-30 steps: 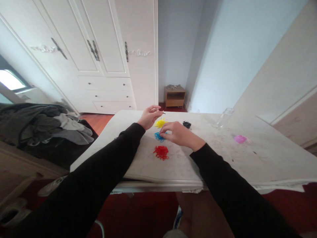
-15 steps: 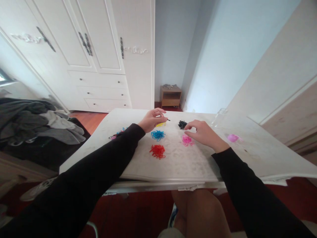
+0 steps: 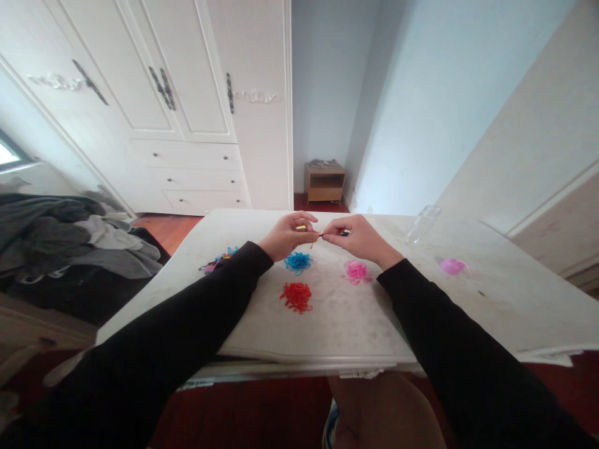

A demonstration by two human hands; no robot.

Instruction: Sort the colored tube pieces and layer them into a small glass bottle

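My left hand (image 3: 292, 235) and my right hand (image 3: 354, 238) meet above the far half of the white table (image 3: 337, 324). Between their pinched fingertips is a small black rubber band (image 3: 321, 235), held from both sides. A yellow pile (image 3: 301, 227) shows only in bits behind my left fingers, and most of the black pile (image 3: 345, 232) is hidden behind my right hand. Nearer to me lie a blue pile of rubber bands (image 3: 298, 262), a red pile (image 3: 297, 297) and a pink pile (image 3: 357, 272).
A clear jar (image 3: 422, 223) stands at the back right, with a pinkish-purple bundle (image 3: 453, 267) in front of it. Mixed coloured bands (image 3: 219, 259) lie left of my left sleeve. Dark clothes (image 3: 56, 237) are heaped beyond the table's left side.
My right hand has moved left from the black pile to my left fingertips and closed on the black rubber band. My left hand has hardly moved.
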